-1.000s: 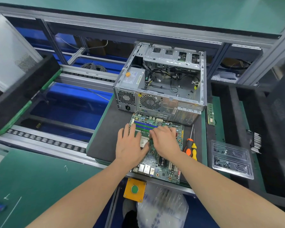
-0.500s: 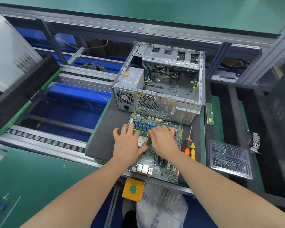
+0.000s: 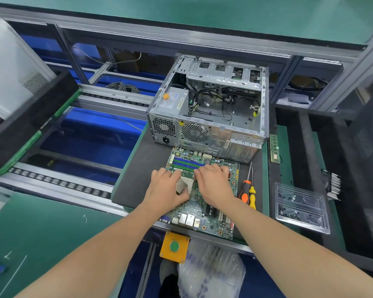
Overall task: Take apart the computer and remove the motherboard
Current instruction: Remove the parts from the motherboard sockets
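Head view: motherboard [image 3: 200,211] flat on black mat [image 3: 138,168] before open case [image 3: 213,117]; left hand [image 3: 166,190] pinches grey square chip [image 3: 181,186]; right hand [image 3: 213,183] fingers bent on board, grip unclear.

green motherboard [image 3: 211,214], blue slots [image 3: 186,163], silver case [image 3: 215,130], orange screwdriver [image 3: 245,191], yellow screwdriver [image 3: 252,196]

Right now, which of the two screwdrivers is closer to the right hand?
The orange-and-black-handled screwdriver. It lies just off the motherboard's right edge, between the right hand and the yellow-handled screwdriver, which sits farther out.
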